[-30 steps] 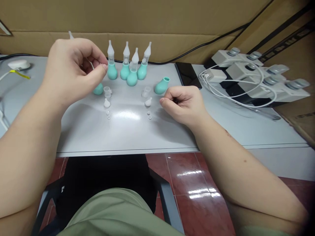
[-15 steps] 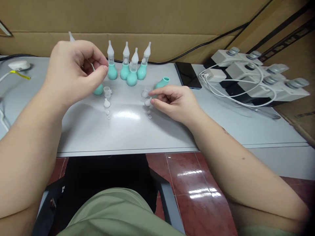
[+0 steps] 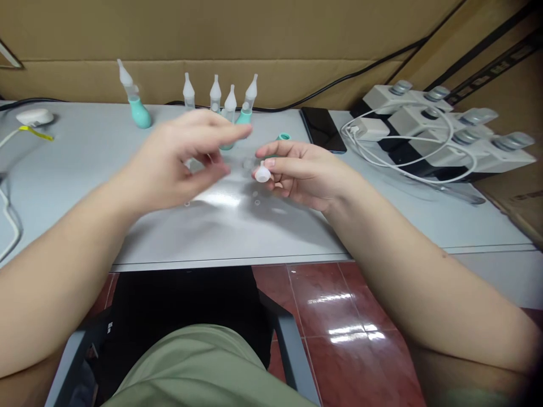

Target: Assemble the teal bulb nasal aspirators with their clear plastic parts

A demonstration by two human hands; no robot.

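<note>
My right hand [image 3: 301,175] pinches a white cone-shaped nozzle tip [image 3: 263,174] between thumb and fingers, its wide end towards me. My left hand [image 3: 190,161] is just left of it, blurred, with thumb and fingers apart and nothing visible in them. Behind the left hand are several nasal aspirators [image 3: 215,87] with white tips, clear middles and teal bulbs, partly hidden by that hand. Another nasal aspirator [image 3: 139,113] leans left, farther off. Between the hands lie a clear small cup [image 3: 248,163] and a tiny ring [image 3: 257,202]. An open teal bulb [image 3: 283,137] shows behind my right fingers.
A black phone [image 3: 323,130] lies to the right at the back. Beyond it are grey-white devices with clear knobs [image 3: 424,124] and a coiled white cable [image 3: 407,164]. A white device [image 3: 35,117] with a yellow tie sits at the left. Cardboard [image 3: 254,34] backs the table.
My left hand has moved right, away from the leftmost aspirator, and its fingers have spread. My right hand has picked up the white nozzle tip from the table.
</note>
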